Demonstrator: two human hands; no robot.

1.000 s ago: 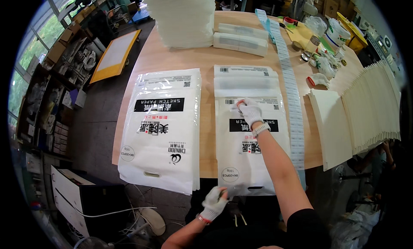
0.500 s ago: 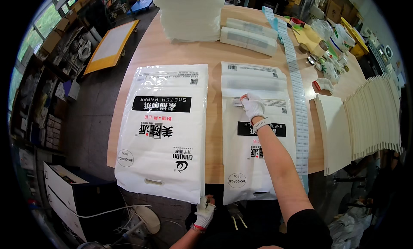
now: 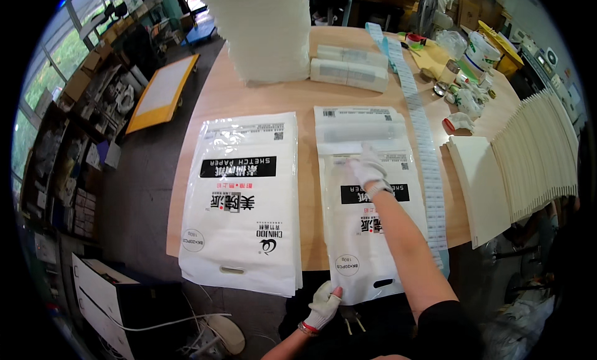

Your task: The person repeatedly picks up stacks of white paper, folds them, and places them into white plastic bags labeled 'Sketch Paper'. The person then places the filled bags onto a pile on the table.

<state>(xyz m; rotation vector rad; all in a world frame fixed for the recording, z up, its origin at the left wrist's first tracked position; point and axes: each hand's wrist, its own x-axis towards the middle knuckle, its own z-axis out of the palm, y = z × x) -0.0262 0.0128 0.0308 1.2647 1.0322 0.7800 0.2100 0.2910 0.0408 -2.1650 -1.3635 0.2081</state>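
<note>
Two stacks of printed white plastic packaging bags lie on the table, a left stack (image 3: pixel 242 173) and a right bag stack (image 3: pixel 348 242). My right hand (image 3: pixel 371 168), in a white knit glove, lies on the upper part of the right stack, just below the folded-back flap (image 3: pixel 357 133). Its fingers look apart, though motion blurs them. My left hand (image 3: pixel 324 305), also gloved and with bare fingertips, is at the near left corner of the right stack. Its thumb and fingers are closed on the top bag's corner.
A tall stack of white sheets (image 3: pixel 264 43) stands at the back, beside clear-wrapped bundles (image 3: pixel 349 75). A long label strip (image 3: pixel 423 136) runs along the right. Beyond it are fanned pale boards (image 3: pixel 535 161) and clutter with a white bucket (image 3: pixel 482 49).
My left hand has moved right, from beside the left stack to the right stack's near corner. My right hand stays near the flap, its fingers now spread out more. The view has shifted slightly.
</note>
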